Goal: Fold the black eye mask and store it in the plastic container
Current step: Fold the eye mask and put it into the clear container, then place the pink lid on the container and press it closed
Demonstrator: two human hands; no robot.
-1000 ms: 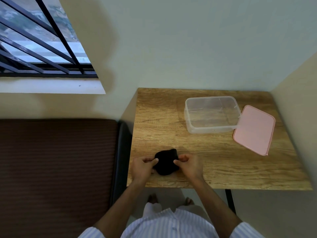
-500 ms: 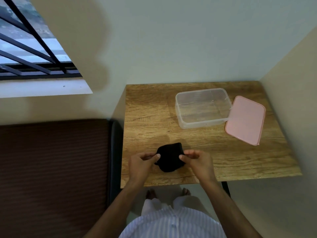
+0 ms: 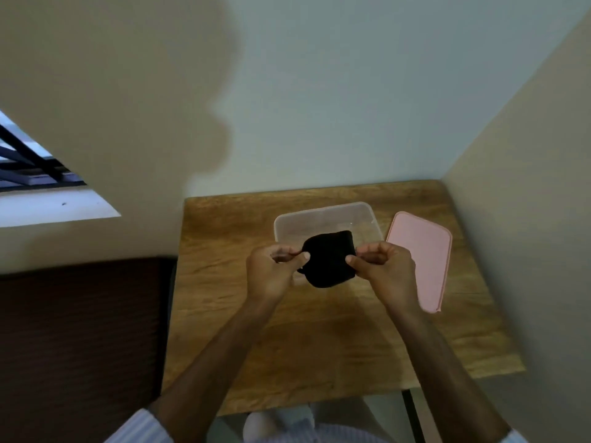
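The black eye mask [image 3: 329, 259], folded into a small pad, hangs in the air between both hands. My left hand [image 3: 275, 271] pinches its left edge and my right hand [image 3: 383, 268] pinches its right edge. The mask is over the near rim of the clear plastic container [image 3: 323, 215], which stands without its lid at the back of the wooden table [image 3: 224, 308]. The mask and hands hide the container's front wall.
The pink lid [image 3: 422, 257] lies flat just right of the container. Walls close the table in at the back and on the right. A dark brown cushioned seat [image 3: 80, 340] adjoins the table's left side. A barred window [image 3: 28, 164] is at far left.
Both hands have lifted the folded mask off the table's front edge and carried it away from me, up to the container. The camera view has tilted and moved closer.
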